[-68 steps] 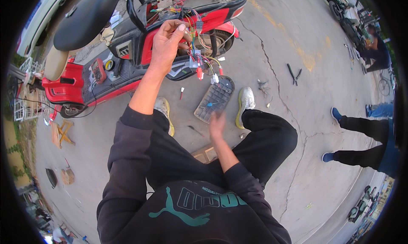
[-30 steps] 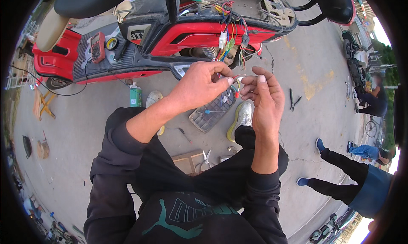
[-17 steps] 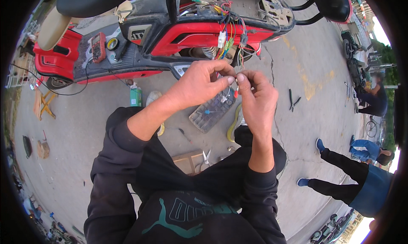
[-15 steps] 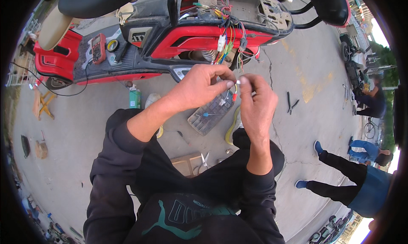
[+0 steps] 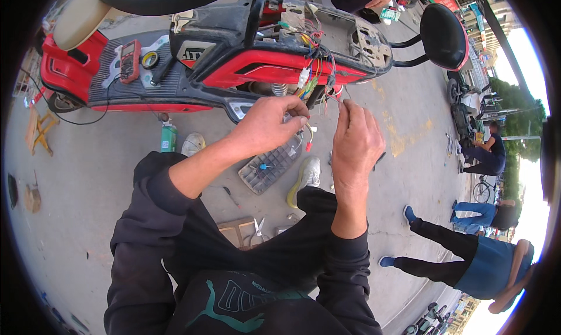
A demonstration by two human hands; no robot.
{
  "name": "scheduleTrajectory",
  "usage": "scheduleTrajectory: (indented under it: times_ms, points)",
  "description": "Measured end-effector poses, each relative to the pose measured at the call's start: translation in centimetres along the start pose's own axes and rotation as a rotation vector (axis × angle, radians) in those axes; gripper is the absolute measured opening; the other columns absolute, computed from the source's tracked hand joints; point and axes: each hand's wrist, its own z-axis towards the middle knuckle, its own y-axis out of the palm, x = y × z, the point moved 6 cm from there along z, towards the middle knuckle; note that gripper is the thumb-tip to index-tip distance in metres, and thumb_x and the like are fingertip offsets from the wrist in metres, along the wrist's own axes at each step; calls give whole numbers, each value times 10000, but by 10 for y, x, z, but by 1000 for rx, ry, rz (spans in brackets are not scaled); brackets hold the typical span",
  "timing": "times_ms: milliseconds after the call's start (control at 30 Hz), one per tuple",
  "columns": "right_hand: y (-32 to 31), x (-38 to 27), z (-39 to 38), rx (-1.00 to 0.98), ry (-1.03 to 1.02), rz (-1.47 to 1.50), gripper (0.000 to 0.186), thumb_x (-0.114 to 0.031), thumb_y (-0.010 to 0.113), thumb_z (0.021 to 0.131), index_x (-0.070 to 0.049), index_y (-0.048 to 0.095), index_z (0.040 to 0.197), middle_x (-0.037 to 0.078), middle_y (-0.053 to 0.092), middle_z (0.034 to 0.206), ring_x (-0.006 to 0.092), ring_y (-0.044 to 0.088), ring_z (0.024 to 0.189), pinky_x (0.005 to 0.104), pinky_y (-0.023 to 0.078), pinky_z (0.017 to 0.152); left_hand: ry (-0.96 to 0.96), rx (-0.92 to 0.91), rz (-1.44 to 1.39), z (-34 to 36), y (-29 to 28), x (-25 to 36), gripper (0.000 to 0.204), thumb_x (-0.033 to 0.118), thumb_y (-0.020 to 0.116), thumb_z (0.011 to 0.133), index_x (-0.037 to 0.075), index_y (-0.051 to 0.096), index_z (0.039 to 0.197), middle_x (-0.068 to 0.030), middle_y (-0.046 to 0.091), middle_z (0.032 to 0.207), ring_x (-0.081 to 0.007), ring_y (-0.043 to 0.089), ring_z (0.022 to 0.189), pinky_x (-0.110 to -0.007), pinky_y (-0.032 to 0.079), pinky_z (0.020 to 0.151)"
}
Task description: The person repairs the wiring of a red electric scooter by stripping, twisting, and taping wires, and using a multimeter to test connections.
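Note:
My left hand (image 5: 266, 125) pinches a short wire lead (image 5: 311, 136) between thumb and fingers. A red tip and a small white piece show on the lead, which hangs below the fingertips. To its right, my right hand (image 5: 357, 141) is closed, thumb against fingers, at the end of a thin wire (image 5: 336, 98) from the scooter. Just beyond both hands, a bundle of coloured wires (image 5: 315, 69) with a white plug (image 5: 304, 77) spills down the side of the red scooter (image 5: 234, 66). The scooter's seat area lies exposed.
On the footboard lie a red multimeter (image 5: 130, 60) and a roll of tape (image 5: 150, 60). Below my hands sit a grey ribbed plastic cover (image 5: 254, 174), scissors (image 5: 258, 227) and a wooden frame (image 5: 229, 230). A green box (image 5: 168, 137) stands left. People stand at right; another sits beyond the scooter.
My hands have drawn apart. The right hand has left the white piece on the lead and now pinches a thin wire. The left keeps the lead. The whole view has shifted.

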Motion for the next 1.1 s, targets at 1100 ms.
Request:
scheduleTrajectory:
  times_ms: [1100]
  points:
    - [53, 15, -64, -297, 906, 1412, 194, -96, 662, 1002, 74, 669, 1094, 78, 712, 918, 100, 624, 736, 252, 521, 665, -34, 48, 157, 7, 11, 12, 96, 40, 711, 916, -30, 724, 980, -5, 715, 802, -3, 575, 622, -206, 432, 520]
